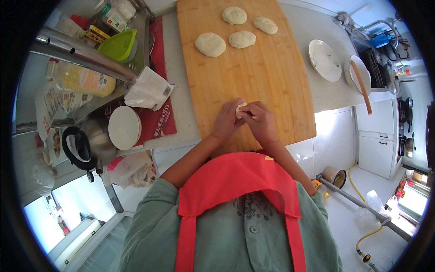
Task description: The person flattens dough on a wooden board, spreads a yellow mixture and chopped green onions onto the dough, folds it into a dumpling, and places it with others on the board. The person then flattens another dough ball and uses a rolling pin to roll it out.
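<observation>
My left hand (pixel 227 117) cups a small piece of pale dough (pixel 240 109) above the near part of a wooden board (pixel 251 71). My right hand (pixel 261 119) pinches the upper right side of the same dough, its fingers touching those of the left. Much of the dough is hidden by the fingers. Farther up the board lie several dough pieces: a large round one (pixel 210 44), a round one at the top (pixel 234 15), an oval one (pixel 242 39) and a folded oval one (pixel 265 26) on the right.
Right of the board stand a white plate (pixel 325 60) and a white bowl (pixel 361 73) with a wooden stick (pixel 361 85) across it. On the left are a white round lid or dish (pixel 124 128), a kettle (pixel 98 142), a paper packet (pixel 149 90) and a metal shelf post (pixel 91 56).
</observation>
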Tool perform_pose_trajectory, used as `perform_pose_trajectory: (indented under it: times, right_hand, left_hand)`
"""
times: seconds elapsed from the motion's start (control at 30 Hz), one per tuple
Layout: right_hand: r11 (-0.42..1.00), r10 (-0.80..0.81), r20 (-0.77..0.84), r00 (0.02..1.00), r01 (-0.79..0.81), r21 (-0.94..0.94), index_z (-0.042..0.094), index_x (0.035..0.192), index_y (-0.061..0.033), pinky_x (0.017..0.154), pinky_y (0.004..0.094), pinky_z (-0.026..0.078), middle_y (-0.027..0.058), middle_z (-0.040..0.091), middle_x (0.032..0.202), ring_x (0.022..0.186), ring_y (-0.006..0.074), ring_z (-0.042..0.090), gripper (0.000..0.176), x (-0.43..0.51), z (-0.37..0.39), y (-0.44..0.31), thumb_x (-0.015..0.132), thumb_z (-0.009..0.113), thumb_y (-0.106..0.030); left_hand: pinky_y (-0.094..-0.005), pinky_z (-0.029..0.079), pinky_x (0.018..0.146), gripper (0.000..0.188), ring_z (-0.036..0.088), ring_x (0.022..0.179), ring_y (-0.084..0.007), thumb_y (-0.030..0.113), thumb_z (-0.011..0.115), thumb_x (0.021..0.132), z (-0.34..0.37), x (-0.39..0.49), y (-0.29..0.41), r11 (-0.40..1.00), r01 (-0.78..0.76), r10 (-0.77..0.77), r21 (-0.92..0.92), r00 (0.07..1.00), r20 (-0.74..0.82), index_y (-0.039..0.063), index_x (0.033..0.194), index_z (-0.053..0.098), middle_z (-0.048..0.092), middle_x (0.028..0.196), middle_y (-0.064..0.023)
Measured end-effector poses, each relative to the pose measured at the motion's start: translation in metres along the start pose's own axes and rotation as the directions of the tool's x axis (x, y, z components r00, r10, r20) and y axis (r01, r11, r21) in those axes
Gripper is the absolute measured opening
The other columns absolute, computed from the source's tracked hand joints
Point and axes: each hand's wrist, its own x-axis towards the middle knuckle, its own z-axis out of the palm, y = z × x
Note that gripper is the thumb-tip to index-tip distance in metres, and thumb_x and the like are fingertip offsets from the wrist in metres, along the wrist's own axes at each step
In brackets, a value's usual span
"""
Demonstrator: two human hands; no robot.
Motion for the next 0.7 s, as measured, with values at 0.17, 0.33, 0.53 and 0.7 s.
perform_pose_trajectory:
  times: [0.17, 0.33, 0.53, 0.7]
  right_hand:
    - [0.934, 0.171, 0.154, 0.973, -0.21, 0.288, 0.06, 0.111, -0.0028, 0.064, 0.0289, 0.05, 0.0079, 0.063, 0.095, 0.082, 0.0157, 0.063, 0.024, 0.004, -0.003, 0.002, 0.091, 0.054, -0.014]
    - [0.797, 0.419, 0.104, 0.902, -0.42, 0.434, 0.053, 0.121, -0.0006, 0.068, 0.0267, 0.049, 0.008, 0.062, 0.105, 0.085, 0.0141, 0.061, 0.029, 0.005, -0.036, -0.003, 0.096, 0.045, -0.013]
    - [0.858, 0.36, 0.206, 0.91, -0.41, 0.311, 0.051, 0.123, -0.0013, 0.086, 0.03, 0.046, 0.0105, 0.061, 0.109, 0.101, 0.018, 0.058, 0.032, -0.019, -0.006, 0.039, 0.092, 0.042, -0.003]
    - [0.859, 0.294, 0.253, 0.922, -0.371, 0.353, 0.051, 0.122, 0.0011, 0.094, 0.0325, 0.042, 0.0145, 0.058, 0.115, 0.108, 0.0244, 0.055, 0.034, -0.024, 0.01, 0.051, 0.089, 0.042, 0.001]
  left_hand:
    - [-0.044, 0.036, 0.101, 0.071, 0.043, 0.121, -0.0371, 0.023, 0.072, 0.075, 0.01, -0.01, -0.003, 0.949, 0.211, -0.235, -0.235, 0.969, -0.079, 0.002, 0.132, 0.036, 0.042, 0.131, -0.0214]
    - [-0.0448, 0.036, 0.101, 0.075, 0.038, 0.125, -0.0378, 0.028, 0.07, 0.076, 0.001, 0.0, 0.016, 0.954, -0.127, 0.165, 0.272, 0.979, -0.123, 0.002, 0.136, 0.033, 0.034, 0.138, -0.0223]
    - [-0.0456, 0.035, 0.102, 0.061, 0.037, 0.126, -0.0375, 0.023, 0.061, 0.082, -0.004, 0.014, 0.027, 0.923, -0.088, 0.129, 0.375, 0.988, -0.083, 0.002, 0.134, 0.037, 0.036, 0.138, -0.0205]
    - [-0.043, 0.036, 0.103, 0.051, 0.041, 0.125, -0.0333, 0.018, 0.056, 0.084, 0.003, 0.01, 0.015, 0.879, -0.217, 0.219, 0.425, 0.975, 0.043, 0.0, 0.13, 0.042, 0.044, 0.133, -0.0173]
